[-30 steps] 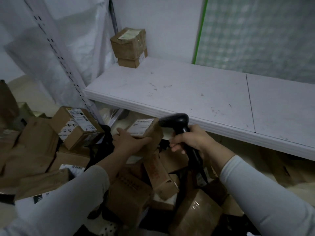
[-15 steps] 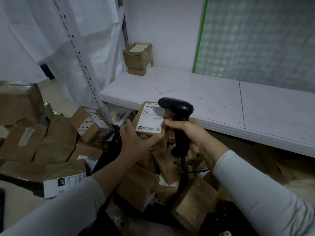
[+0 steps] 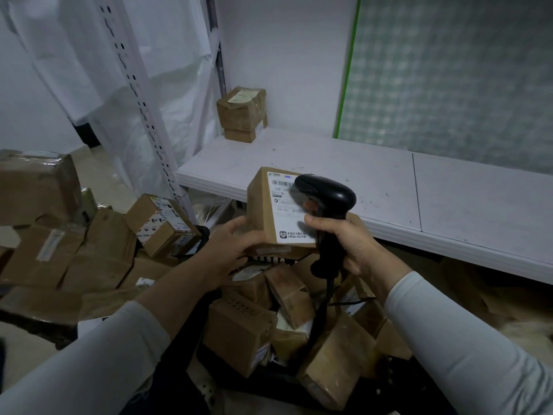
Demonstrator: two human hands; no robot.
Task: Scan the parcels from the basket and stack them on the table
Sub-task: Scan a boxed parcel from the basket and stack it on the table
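Observation:
My left hand (image 3: 236, 245) grips a brown cardboard parcel (image 3: 263, 205) from below, its white shipping label tilted up toward me. My right hand (image 3: 344, 238) is closed around the handle of a black barcode scanner (image 3: 326, 194), whose head hangs right over the label's right half. Both are held above a black basket (image 3: 239, 384) filled with several more brown parcels. On the white table (image 3: 374, 181), two parcels (image 3: 242, 115) sit stacked in the far left corner against the wall.
A heap of cardboard boxes (image 3: 74, 244) covers the floor at left. A white perforated shelf upright (image 3: 143, 100) with plastic sheeting behind it stands between the heap and the table. A green-edged checked panel (image 3: 449, 70) leans behind the table.
My left hand lifted the parcel out of the basket and turned its label up. My right hand brought the scanner up over the label.

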